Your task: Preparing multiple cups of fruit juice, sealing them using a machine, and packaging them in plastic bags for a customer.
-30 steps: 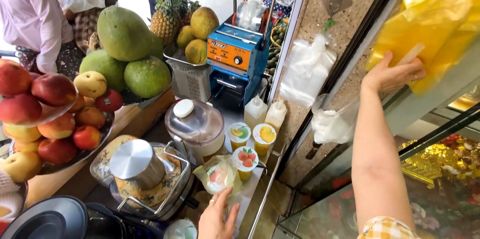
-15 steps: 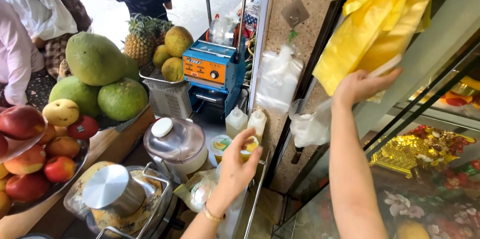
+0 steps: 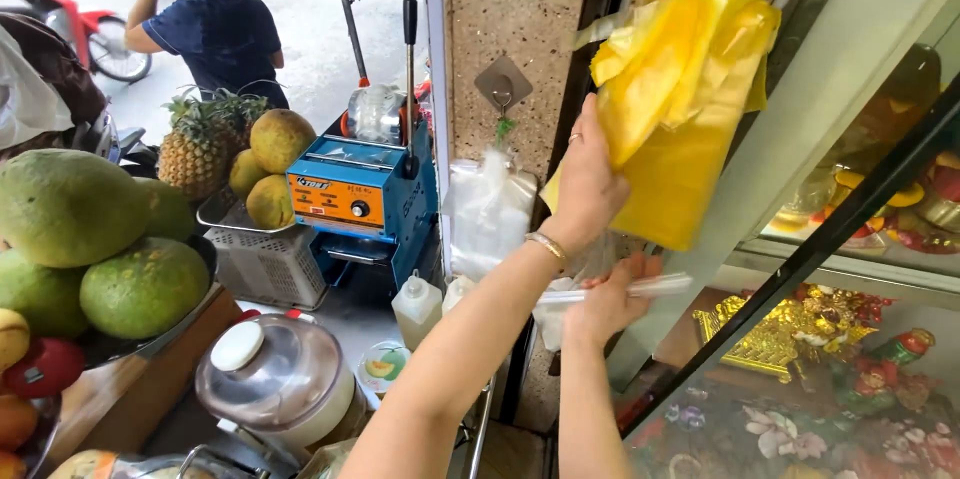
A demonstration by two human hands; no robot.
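My left hand (image 3: 585, 184) on bright yellow plastic bags (image 3: 680, 109); right hand (image 3: 605, 304) pinching clear straw (image 3: 630, 289). Blue-and-orange sealing machine (image 3: 365, 199); green pomelos (image 3: 90, 249); speckled brown stone pillar (image 3: 520, 29).

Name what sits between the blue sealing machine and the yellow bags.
In the head view, clear plastic bags hang between blue sealing machine and yellow bags, beside the left hand.

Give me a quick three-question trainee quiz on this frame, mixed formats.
1. True or false: the left hand touches the hanging yellow bags.
2. What does the right hand hold? A) wrapped straw B) knife C) pineapple
3. Fill in: the clear bags hang from a ____ on the stone pillar.

Key: 1 true; 2 A, the wrapped straw; 3 hook.
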